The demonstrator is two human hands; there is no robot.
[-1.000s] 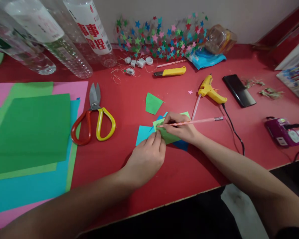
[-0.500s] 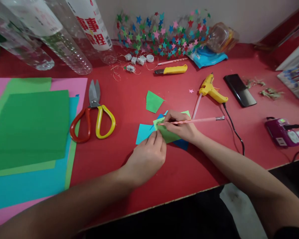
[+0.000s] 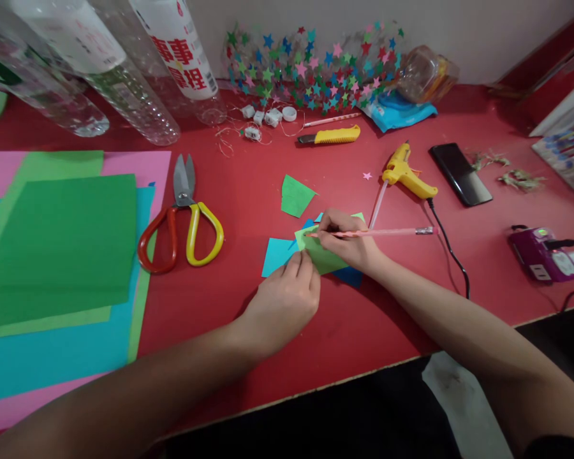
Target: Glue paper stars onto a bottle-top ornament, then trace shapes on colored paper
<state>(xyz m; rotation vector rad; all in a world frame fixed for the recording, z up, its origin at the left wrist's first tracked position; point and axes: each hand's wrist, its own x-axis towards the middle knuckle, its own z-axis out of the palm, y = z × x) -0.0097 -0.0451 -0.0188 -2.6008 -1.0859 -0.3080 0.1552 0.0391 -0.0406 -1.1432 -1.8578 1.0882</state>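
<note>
Compared with the earlier frames, the tip of the pink striped pencil with a metal-banded end [image 3: 397,232] sits slightly nearer the upper edge of the small light-green paper rectangle [image 3: 330,260], a touch further in from its left corner; the left hand [image 3: 287,303] keeps its place on that paper.

The right hand [image 3: 349,239] grasps the pencil near its point, the shaft lying low toward the right. The left hand grips nothing: its fingers are bunched, with the fingertips set down at the paper's lower left edge. The light-green paper lies in front of the person on the red tabletop [image 3: 249,191], overlapping a turquoise paper piece [image 3: 276,255] and a dark-blue paper piece [image 3: 350,276]. Whether the pencil leaves a line is too small to tell.

To mark well, the left fingertips should press firmly yet stay clear of the pencil's path, since the layered pieces could slide under the stroke. A light, even touch seems best; edges beneath may make the point bump. Raising the shaft a little would probably give a finer line, and turning the paper could spare the wrist awkward angles.
</note>
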